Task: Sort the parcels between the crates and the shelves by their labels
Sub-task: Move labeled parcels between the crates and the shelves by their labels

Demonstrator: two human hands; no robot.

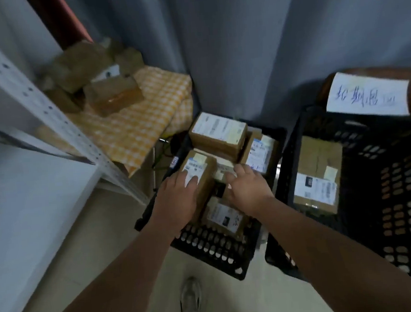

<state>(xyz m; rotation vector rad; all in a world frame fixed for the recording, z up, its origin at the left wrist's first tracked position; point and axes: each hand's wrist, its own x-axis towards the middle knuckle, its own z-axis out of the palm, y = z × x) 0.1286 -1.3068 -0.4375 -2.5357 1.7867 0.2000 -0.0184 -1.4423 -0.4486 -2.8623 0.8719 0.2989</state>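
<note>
Parcel [202,173]: brown rectangular cardboard, white printed label, lying in the black perforated plastic crate [215,249]. Left hand [178,200] fingers lie flat on it. Right hand [247,189] fingers alongside; grip cannot be told.

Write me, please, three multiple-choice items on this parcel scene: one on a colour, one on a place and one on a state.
1. The checked cloth is:
A) red
B) yellow and white
C) green

2. The left hand rests:
A) on the checked cloth
B) in the air, on nothing
C) on a parcel in the left crate

3. The left hand's fingers are:
A) curled into a fist
B) straight, flat on the parcel's label
C) pinching the checked cloth

Answers:
1 B, because the cloth's squares are yellow and white.
2 C, because the hand lies on a parcel inside the left crate.
3 B, because the fingers lie straight over the white label.
</note>
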